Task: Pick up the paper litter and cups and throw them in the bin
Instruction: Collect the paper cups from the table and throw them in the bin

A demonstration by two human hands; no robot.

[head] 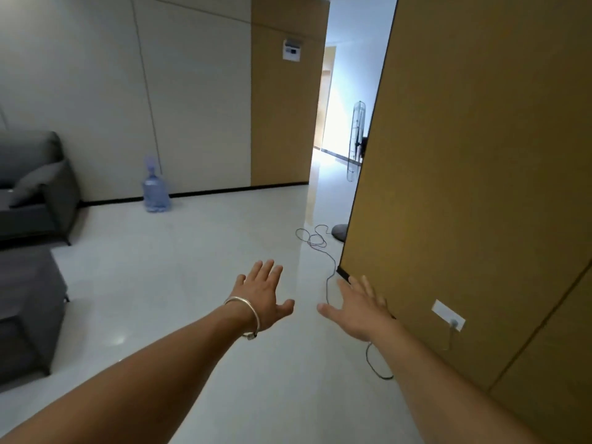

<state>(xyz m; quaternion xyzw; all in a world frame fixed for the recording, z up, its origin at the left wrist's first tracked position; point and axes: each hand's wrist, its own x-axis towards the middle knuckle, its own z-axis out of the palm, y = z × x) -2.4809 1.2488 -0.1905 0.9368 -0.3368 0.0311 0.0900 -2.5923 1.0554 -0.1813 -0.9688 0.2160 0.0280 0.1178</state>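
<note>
- White glossy floor tiles (192,251) spread beneath and beyond both hands; no paper litter, no cup and no bin shows anywhere on them.
- The person's left hand (261,294), with a thin silver bangle (256,317) at the wrist, reaches forward palm down. Its fingers (267,270) are straight and slightly spread, the thumb out to the side, and it holds nothing.
- The right hand (358,310) lies alongside it, the two thumb tips near but apart. Its fingers (365,286) are likewise straight and fanned, and it too is empty.
- Just left of the right fingertips a thin dark cable (326,285) trails over the floor. It loops further ahead toward the round grey fan base (340,232) and runs back under the right wrist.
- To the right of that hand stands a tan wood-panel wall (464,187) with a white wall socket (448,315).
- Well ahead of the left fingertips and off to their left, a large blue plastic water bottle (156,193) stands against the pale wall. Further left sit a dark grey sofa (32,193) and a matching grey footstool (25,309).
- As for progress, both hands are bare and none of the task's things are in view, so they must lie outside this view. Whether any litter has been binned cannot be told. The likely step in hand is moving on to find the litter and cups, or the bin.
</note>
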